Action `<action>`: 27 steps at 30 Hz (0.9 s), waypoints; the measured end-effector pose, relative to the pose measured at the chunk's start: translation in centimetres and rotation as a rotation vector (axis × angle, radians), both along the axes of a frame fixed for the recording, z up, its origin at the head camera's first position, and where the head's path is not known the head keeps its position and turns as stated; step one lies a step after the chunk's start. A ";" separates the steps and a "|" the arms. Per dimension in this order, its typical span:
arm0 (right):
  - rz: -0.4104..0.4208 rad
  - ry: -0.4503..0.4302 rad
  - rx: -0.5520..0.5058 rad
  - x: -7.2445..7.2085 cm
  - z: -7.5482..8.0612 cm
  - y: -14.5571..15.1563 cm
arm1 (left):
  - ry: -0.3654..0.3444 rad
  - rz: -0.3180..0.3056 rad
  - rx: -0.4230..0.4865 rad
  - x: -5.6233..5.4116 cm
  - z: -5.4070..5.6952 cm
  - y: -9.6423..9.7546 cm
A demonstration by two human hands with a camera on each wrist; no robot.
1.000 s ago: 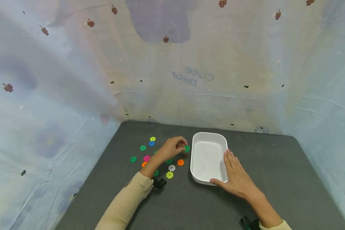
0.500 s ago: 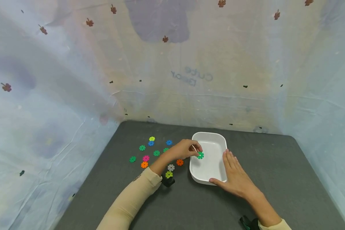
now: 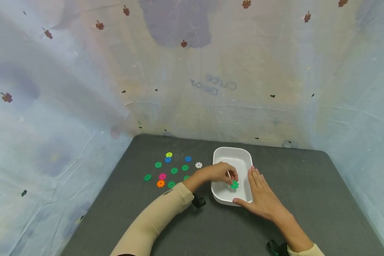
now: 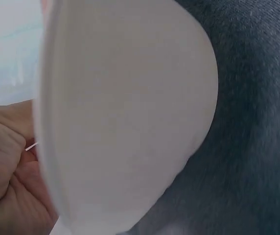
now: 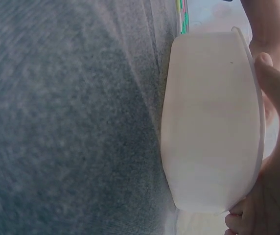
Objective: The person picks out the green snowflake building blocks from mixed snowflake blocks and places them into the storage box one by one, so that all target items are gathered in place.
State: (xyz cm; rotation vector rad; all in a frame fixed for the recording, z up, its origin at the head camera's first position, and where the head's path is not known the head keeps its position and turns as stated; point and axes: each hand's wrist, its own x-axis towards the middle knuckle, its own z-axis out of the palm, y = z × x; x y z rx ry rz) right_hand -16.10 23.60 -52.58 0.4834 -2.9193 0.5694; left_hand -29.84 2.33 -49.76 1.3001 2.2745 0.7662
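Observation:
My left hand (image 3: 222,173) pinches a green notched disc (image 3: 234,185) between thumb and fingers, over the inside of a white rectangular tray (image 3: 229,152). Straight fingers of my right hand (image 3: 264,199) lie along the tray's right rim, with the thumb at its near corner. In the left wrist view the tray's outer wall (image 4: 130,107) hides most of my left hand (image 4: 8,171) and the disc. The right wrist view shows my right hand (image 5: 272,191) against the rim beside the tray's side wall (image 5: 213,117).
Left of the tray, several notched discs lie scattered on the dark grey table (image 3: 307,199): green (image 3: 174,171), blue (image 3: 188,159), pink (image 3: 162,176), orange (image 3: 160,183), yellow (image 3: 169,154) and white (image 3: 198,165). My left forearm covers part of that area. A printed curtain (image 3: 230,117) hangs behind.
My left hand has carried the green disc rightward, from beside the tray to over its inside and nearer my right hand. The white disc has come into sight. My right hand has stayed put.

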 end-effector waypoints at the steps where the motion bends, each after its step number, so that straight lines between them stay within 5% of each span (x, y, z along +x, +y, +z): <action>1: 0.001 -0.001 0.000 0.0 0.0 0.0 | 0.004 -0.006 -0.012 0.0 -0.2 0.3; 13: 0.003 -0.038 -0.005 0.0 0.1 0.0 | 0.028 -0.042 -0.086 0.5 -2.2 2.2; 27: -0.003 -0.030 -0.002 0.0 0.1 0.2 | 0.083 -0.011 -0.072 0.6 -2.4 2.3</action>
